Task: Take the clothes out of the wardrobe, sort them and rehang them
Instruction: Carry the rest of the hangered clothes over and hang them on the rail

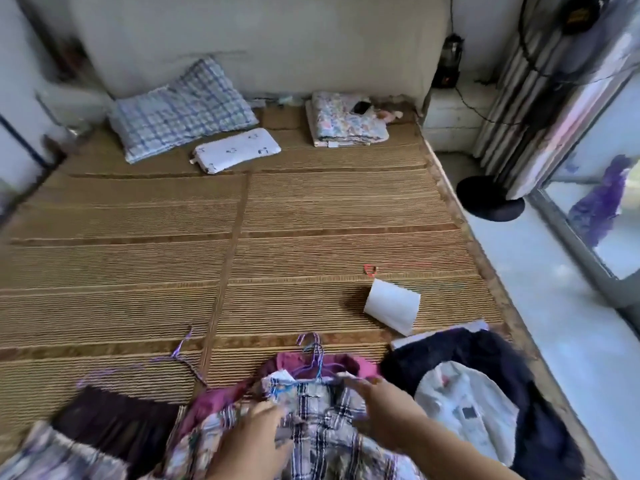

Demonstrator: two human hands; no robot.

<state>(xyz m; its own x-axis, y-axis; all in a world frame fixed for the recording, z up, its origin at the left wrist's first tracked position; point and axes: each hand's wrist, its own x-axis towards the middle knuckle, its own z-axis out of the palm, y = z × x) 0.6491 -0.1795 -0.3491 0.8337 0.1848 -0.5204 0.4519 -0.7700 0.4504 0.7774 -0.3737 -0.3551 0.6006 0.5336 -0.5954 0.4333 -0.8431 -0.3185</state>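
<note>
— Where could trouble start, nearest first?
— At the plaid shirt (322, 420), heaped at the bed's near edge. Its collar appears to be pinched by the right hand (381, 410). The left hand (252, 441) is laid on the cloth, but whether anything is gripped cannot be told through the blur. If the shirt is tugged, the bunched hangers (313, 358) could be dragged along and the magenta garment (349, 363) beneath pulled out of place.
— And beside it?
— The white shirt (464, 410) on the dark jacket (485, 358) lies just to the right, so the piles could be mixed.
— Farther off?
— A loose purple hanger (180, 351) on the woven mat (138, 254) could be snagged. The white paper roll (391, 304) is well apart.
</note>
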